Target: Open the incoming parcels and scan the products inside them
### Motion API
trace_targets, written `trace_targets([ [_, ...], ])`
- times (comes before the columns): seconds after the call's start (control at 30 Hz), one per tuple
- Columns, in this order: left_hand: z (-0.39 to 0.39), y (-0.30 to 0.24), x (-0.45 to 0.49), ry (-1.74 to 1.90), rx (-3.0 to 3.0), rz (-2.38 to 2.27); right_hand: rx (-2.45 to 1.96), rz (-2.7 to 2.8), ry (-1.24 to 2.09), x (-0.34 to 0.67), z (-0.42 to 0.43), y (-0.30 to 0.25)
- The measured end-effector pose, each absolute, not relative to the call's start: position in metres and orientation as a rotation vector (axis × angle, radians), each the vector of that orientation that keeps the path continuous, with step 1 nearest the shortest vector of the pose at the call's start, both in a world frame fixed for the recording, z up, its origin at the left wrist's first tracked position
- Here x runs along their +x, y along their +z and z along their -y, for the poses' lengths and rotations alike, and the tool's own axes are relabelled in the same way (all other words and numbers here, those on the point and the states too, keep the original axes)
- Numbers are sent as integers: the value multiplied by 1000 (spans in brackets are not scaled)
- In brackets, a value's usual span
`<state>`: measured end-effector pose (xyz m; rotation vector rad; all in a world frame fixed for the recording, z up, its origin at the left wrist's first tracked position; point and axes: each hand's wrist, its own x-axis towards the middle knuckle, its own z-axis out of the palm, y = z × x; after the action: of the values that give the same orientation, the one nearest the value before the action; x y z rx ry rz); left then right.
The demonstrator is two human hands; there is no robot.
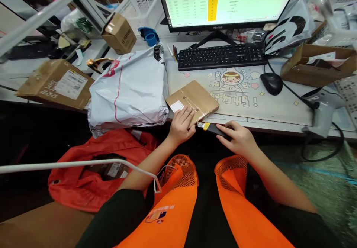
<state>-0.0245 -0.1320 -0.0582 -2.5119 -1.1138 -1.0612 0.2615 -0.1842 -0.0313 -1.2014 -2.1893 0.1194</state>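
Observation:
A flat brown cardboard box [199, 97] with a white label lies at the desk's front edge, its near corner over the rim. My left hand [180, 127] holds the box's near left side, with fingers on top and the thumb by the edge. In my right hand [237, 136] is a utility knife [213, 128] with a dark handle and a yellow part near its tip. The tip is close to the box's near corner; I cannot tell whether it touches. A large white plastic mailer bag [132, 88] is just left of the box.
Behind the box stand a keyboard [221, 55] and a monitor [223, 2]. A mouse [271, 83], a grey scanner [325, 110] and an opened carton [318, 67] are on the right. Taped cartons [60, 82] stand left. An orange-red bag [83, 173] lies below the desk, crossed by a white rod [83, 163].

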Motion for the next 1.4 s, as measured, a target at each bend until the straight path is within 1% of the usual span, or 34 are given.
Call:
trace_targets([
  [0.2, 133, -61, -26, -1036, -2608, 1211, -1268, 2235, -27, 275, 171, -29],
  [0.37, 129, -51, -38, -1022, -2689, 1219, -1613, 1985, -197, 338, 153, -24],
  [0.47, 126, -50, -38, -981, -2745, 1338, -1641, 1860, -144, 358, 162, -17],
  [0.6, 147, -49, 8, -1149, -2619, 1622, -1577, 1704, -81, 343, 182, -4],
  [0.63, 156, -45, 23, -1191, -2651, 1621, -1571, 1696, -65, 335, 185, 0],
  [0.7, 170, -34, 46, -1235, -2850, 1456, -1555, 1741, -28, 320, 187, 9],
  [0.8, 167, -22, 48, -1234, -2919, 1291, -1557, 1863, -4, 301, 184, 23],
  [0.9, 137, -35, 31, -1189, -2780, 1313, -1644, 1992, 5, 286, 174, 33],
  [1.0, 112, -63, 26, -1285, -2643, 1221, -1725, 2103, 9, 269, 160, 37],
  [1.1, 107, -81, 32, -1337, -2501, 1191, -1747, 2189, 34, 249, 144, 38],
  [1.27, 111, -85, 37, -1360, -2434, 1155, -1832, 2245, 65, 225, 127, 41],
  [1.4, 108, -84, 33, -1381, -2402, 1126, -2101, 2152, -131, 268, 121, 52],
])
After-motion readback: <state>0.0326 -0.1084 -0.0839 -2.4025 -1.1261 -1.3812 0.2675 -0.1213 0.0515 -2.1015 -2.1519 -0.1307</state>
